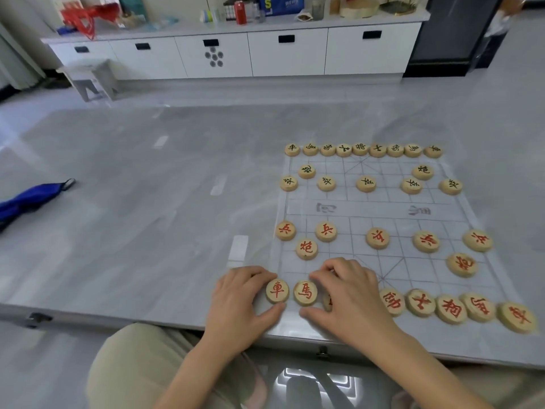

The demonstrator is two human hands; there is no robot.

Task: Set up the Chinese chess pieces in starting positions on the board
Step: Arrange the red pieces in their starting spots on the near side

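- Head view: the board (pixel 380 208), a pale translucent sheet with a printed grid, lies on the right half of the grey counter (pixel 132 178).
- The black pieces (pixel 360 149) fill the far side. Nine stand in a row along the far edge, two sit one rank nearer, and five are spread in a line nearer still.
- The red soldiers (pixel 377 238), five of them, stand in a line on the near side of the board's middle band. One red cannon (pixel 306 248) stands at the left and another at the right.
- The left hand (pixel 239 302) grasps the red chariot piece (pixel 277 290) at the near left corner, with a fingertip on its far edge and the thumb on its near edge.
- The red horse piece (pixel 305 293) lies just beside the chariot, on its right.
- The right hand (pixel 345 293) is curled over the near row, with its thumb under the horse's edge. It covers most of a hidden piece (pixel 327 301). Whether it grips anything cannot be told.
- Five more red pieces (pixel 449 309) continue the near row to the right corner.
- A blue cloth item (pixel 29 199) lies on the counter's left edge.
- White cabinets (pixel 289 54) stand beyond the counter, with a red can (pixel 240 11) on top.
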